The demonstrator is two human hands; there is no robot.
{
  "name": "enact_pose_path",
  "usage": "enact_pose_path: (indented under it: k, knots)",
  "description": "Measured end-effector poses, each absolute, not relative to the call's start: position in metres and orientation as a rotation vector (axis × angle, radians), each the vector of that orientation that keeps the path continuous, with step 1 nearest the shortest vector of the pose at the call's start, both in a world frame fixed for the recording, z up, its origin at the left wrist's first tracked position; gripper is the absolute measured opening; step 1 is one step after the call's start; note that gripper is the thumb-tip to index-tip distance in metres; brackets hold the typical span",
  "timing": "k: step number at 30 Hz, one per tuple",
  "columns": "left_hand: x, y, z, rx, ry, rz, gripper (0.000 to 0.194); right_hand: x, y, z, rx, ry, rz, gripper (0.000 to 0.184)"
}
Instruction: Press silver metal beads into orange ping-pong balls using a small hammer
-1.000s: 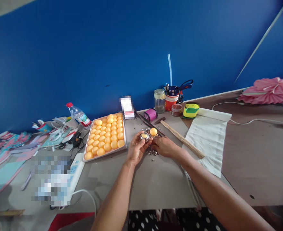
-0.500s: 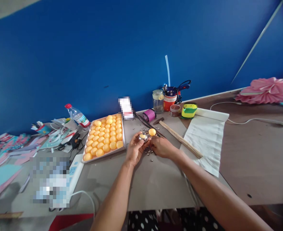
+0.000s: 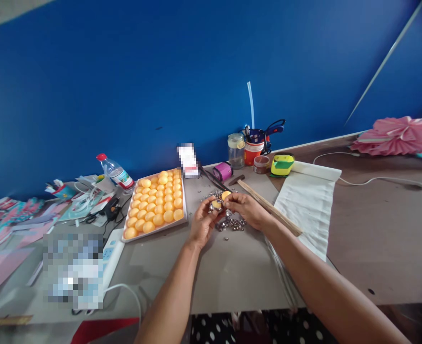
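Note:
My left hand [image 3: 200, 225] is curled around a yellow-orange ball studded with small shiny silver pieces [image 3: 216, 205], its bare yellow patch facing up. At that ball's right side, my right hand [image 3: 249, 209] pinches thumb and fingers together. Whatever is in the pinch is too small to make out. Just behind the fingers lies a plain yellow-orange ball [image 3: 226, 195], partly covered by my right hand. Loose silver pieces [image 3: 234, 224], like beads or studs, are scattered on the table below and behind both hands.
To the left sits a tray [image 3: 186, 210] of yellow-orange balls, near a plastic bottle [image 3: 119, 174]. A hammer [image 3: 271, 208] and a white sheet [image 3: 306, 205] lie at right. Behind stand a purple spool [image 3: 222, 171], a glass jar [image 3: 236, 152] and a red cup [image 3: 253, 155].
My right hand has risen from the loose silver pieces to the side of the held ball, uncovering more of the pile. My left hand has shifted slightly right and tilted the ball.

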State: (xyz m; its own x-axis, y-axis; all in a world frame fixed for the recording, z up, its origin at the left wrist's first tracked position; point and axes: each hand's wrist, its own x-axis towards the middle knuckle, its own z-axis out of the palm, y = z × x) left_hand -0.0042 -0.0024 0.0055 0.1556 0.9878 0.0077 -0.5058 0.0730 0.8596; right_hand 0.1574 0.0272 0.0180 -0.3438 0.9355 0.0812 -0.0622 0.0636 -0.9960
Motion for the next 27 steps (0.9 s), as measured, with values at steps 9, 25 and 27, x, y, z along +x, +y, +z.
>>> enact_pose_path:
  k: [9,25,27]
  knots:
    - [-0.003,-0.005,0.004,0.889,0.694,1.280,0.038,0.154,0.027,0.013,-0.925,-1.306,1.569,0.028]
    - [-0.008,-0.003,-0.010,1.124,0.868,1.204,0.044,0.158,0.029,0.014,-0.969,-1.068,1.869,0.030]
    - [-0.008,-0.003,-0.010,1.154,0.902,1.193,0.044,0.158,0.029,0.014,-0.986,-1.060,1.866,0.030]
